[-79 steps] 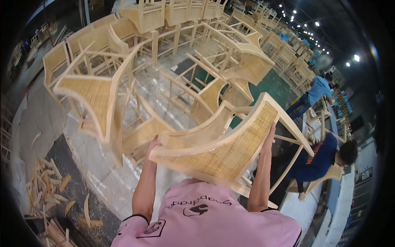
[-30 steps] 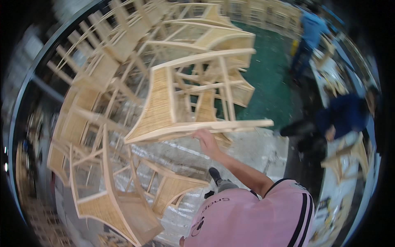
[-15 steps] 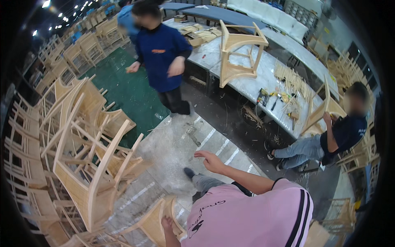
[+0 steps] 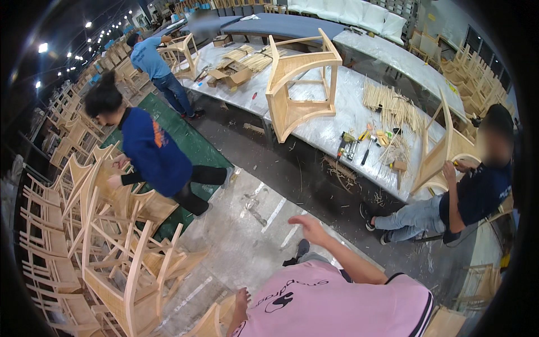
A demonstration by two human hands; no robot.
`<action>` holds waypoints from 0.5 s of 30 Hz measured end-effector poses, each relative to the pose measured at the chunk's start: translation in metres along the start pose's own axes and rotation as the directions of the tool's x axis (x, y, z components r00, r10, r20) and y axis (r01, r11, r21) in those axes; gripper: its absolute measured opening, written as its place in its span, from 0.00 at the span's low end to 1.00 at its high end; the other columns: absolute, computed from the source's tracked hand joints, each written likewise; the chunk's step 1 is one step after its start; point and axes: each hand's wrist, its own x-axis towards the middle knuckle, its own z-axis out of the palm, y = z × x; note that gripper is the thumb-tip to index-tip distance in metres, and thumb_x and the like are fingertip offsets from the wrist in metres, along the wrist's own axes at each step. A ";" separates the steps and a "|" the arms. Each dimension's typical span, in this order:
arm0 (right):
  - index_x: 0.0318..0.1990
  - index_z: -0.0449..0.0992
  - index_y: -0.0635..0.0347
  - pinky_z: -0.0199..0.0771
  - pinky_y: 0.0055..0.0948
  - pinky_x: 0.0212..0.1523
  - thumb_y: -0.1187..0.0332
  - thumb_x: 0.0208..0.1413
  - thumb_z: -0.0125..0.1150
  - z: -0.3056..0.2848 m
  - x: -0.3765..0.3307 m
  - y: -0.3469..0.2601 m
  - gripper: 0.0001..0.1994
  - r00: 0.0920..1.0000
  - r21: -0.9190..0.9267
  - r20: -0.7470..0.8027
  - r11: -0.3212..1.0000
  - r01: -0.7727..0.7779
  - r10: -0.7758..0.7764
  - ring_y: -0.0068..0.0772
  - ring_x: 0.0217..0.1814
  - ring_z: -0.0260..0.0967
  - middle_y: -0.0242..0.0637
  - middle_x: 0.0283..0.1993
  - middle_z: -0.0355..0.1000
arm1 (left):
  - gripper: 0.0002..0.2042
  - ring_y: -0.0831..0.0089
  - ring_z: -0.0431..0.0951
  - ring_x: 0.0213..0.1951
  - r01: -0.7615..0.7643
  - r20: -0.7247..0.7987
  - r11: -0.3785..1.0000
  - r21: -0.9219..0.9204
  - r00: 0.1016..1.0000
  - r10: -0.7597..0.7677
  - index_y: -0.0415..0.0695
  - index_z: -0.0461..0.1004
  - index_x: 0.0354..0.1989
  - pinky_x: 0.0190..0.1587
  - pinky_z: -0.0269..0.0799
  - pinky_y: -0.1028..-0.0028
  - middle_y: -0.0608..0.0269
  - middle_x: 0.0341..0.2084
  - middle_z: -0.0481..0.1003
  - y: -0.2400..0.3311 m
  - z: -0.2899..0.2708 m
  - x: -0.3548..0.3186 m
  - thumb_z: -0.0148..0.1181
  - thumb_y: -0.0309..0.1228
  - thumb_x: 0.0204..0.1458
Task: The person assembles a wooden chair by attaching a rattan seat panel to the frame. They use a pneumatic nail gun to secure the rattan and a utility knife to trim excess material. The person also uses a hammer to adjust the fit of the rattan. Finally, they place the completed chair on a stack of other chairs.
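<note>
My right hand (image 4: 310,228) is held out over the concrete floor in front of my pink shirt, fingers stretched and nothing in them. Low beside my body hangs my left hand (image 4: 242,299), its fingers loosely apart and holding nothing. Nearest to it is a pale wooden chair frame (image 4: 210,321) at the lower edge; whether they touch I cannot tell. Farther left, a heap of bare wooden chairs (image 4: 132,292) lies tangled, legs upward. On the plastic-covered worktable (image 4: 351,126) ahead, another wooden chair frame (image 4: 297,76) rests tipped over.
A person in dark blue (image 4: 154,149) bends toward the chair heap at left. At the right, a seated person (image 4: 477,191) handles a chair (image 4: 438,154). Someone in light blue (image 4: 151,59) stands at the far table end. Hand tools (image 4: 359,146) and thin wooden strips (image 4: 393,104) lie on the worktable.
The person in dark blue has moved left to the chair heap, uncovering the light-blue worker. I have moved forward, and my view has shifted. Both my hands remain free of objects.
</note>
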 end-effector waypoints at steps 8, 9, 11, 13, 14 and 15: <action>0.59 0.73 0.66 0.65 0.35 0.73 0.94 0.45 0.32 -0.175 0.054 0.048 0.34 0.950 0.079 -0.258 0.984 -0.158 0.173 0.40 0.69 0.73 0.48 0.60 0.76 | 0.18 0.63 0.81 0.41 -0.220 0.192 0.858 0.465 0.971 0.145 0.47 0.79 0.51 0.39 0.76 0.57 0.59 0.36 0.80 0.035 0.088 0.028 0.51 0.44 0.64; 0.59 0.73 0.66 0.66 0.35 0.73 0.94 0.43 0.32 -0.190 0.056 0.057 0.35 0.937 0.092 -0.303 0.984 -0.150 0.171 0.40 0.68 0.73 0.48 0.59 0.76 | 0.18 0.63 0.81 0.40 -0.336 0.261 0.759 0.559 0.939 0.223 0.47 0.80 0.49 0.38 0.76 0.57 0.58 0.35 0.80 0.061 0.100 0.045 0.51 0.44 0.63; 0.59 0.73 0.66 0.67 0.35 0.71 0.92 0.41 0.32 -0.210 0.065 0.073 0.36 0.913 0.123 -0.376 0.985 -0.121 0.159 0.42 0.68 0.74 0.49 0.59 0.77 | 0.18 0.63 0.81 0.39 -0.554 0.397 0.512 0.656 0.831 0.390 0.46 0.81 0.47 0.37 0.76 0.57 0.58 0.33 0.80 0.117 0.126 0.078 0.52 0.44 0.63; 0.59 0.73 0.67 0.67 0.35 0.72 0.92 0.40 0.32 -0.210 0.082 0.082 0.37 0.910 0.191 -0.374 0.975 -0.113 0.179 0.41 0.68 0.74 0.49 0.59 0.76 | 0.19 0.69 0.78 0.33 -0.522 0.298 0.715 0.466 0.853 0.428 0.43 0.81 0.48 0.31 0.73 0.62 0.61 0.30 0.79 0.169 0.145 0.118 0.52 0.44 0.63; 0.59 0.73 0.67 0.66 0.35 0.73 0.92 0.39 0.31 -0.216 0.087 0.089 0.37 0.902 0.197 -0.387 0.973 -0.122 0.192 0.41 0.68 0.73 0.49 0.59 0.76 | 0.19 0.73 0.75 0.30 -0.287 0.137 0.946 0.153 0.954 0.267 0.43 0.81 0.48 0.30 0.71 0.67 0.65 0.28 0.77 0.210 0.182 0.122 0.53 0.45 0.65; 0.59 0.73 0.67 0.66 0.35 0.73 0.93 0.38 0.30 -0.215 0.097 0.094 0.38 0.907 0.210 -0.373 0.970 -0.123 0.195 0.42 0.69 0.73 0.49 0.60 0.76 | 0.19 0.74 0.75 0.30 -0.329 0.087 0.929 0.167 0.944 0.318 0.43 0.81 0.49 0.29 0.70 0.68 0.67 0.27 0.75 0.256 0.197 0.139 0.53 0.46 0.66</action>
